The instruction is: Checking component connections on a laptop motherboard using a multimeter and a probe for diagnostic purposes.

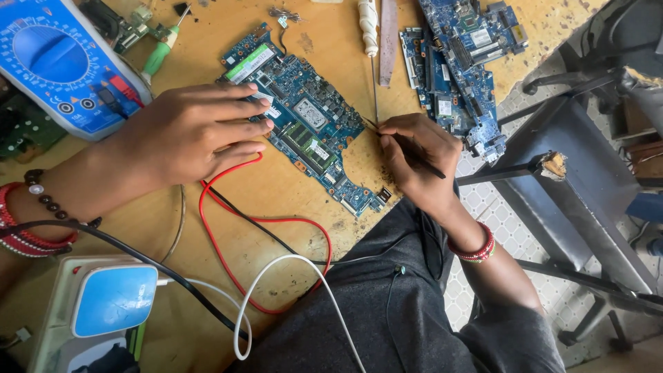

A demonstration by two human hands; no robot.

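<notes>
A blue laptop circuit board (311, 117) lies diagonally on the wooden table (290, 186). My left hand (190, 131) rests flat on the board's left part, fingers stretched across it and holding nothing. At the board's right edge, my right hand (414, 155) grips a thin black probe (414, 153) like a pen, its tip pointing at the board's edge. Red thread bands and dark beads circle both wrists.
A blue multimeter (59, 65) sits top left, with red (228, 235), black and white (276, 276) cables looping over the table. More blue boards (459, 62) are stacked top right, beside a screwdriver (369, 31). A white-blue device (103, 304) lies bottom left. Metal chair frames (573, 173) stand at right.
</notes>
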